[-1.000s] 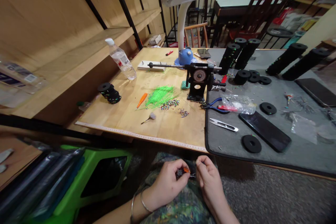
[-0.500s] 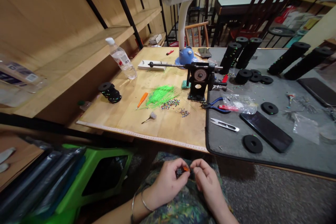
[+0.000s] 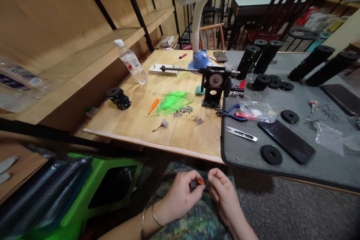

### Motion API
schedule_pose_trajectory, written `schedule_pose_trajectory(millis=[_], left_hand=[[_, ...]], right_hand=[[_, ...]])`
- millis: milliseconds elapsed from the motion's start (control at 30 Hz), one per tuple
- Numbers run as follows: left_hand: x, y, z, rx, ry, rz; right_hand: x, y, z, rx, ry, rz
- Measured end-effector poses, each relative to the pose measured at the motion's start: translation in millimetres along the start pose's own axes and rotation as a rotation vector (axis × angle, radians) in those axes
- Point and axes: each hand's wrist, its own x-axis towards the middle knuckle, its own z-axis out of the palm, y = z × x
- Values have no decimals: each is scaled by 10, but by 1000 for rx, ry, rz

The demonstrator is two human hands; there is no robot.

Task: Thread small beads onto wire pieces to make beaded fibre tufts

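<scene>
Above my lap, my left hand (image 3: 181,194) pinches a small orange-and-dark piece (image 3: 200,182) between thumb and forefinger; its kind is too small to make out. Close beside it, my right hand (image 3: 223,197) is closed in a pinch, and whatever lies between those fingertips cannot be seen. A small gap separates the two hands. On the table beyond them lie a pile of green strands (image 3: 174,102), several coloured beads (image 3: 183,111), small metal bits (image 3: 198,120), an orange-handled tool (image 3: 153,107) and a grey tuft on a thin stem (image 3: 164,123).
A black hand-cranked winder (image 3: 215,84) stands mid-table under a desk lamp (image 3: 199,54). On the grey mat (image 3: 250,157) are thread snips (image 3: 241,134), blue-handled pliers (image 3: 232,112), a phone (image 3: 287,140) and black foam spools (image 3: 271,154). A water bottle (image 3: 132,63) leans at left.
My right hand has drawn slightly away to the right, widening the gap between my fingertips. My left hand keeps its pinch on the small orange-and-dark piece.
</scene>
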Motion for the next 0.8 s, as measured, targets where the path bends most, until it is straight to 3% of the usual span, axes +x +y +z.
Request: schedule_pose_trajectory(millis=[800], left_hand=[[-4, 4, 2, 40, 9, -41]], right_hand=[[7, 48, 17, -47, 0, -115]])
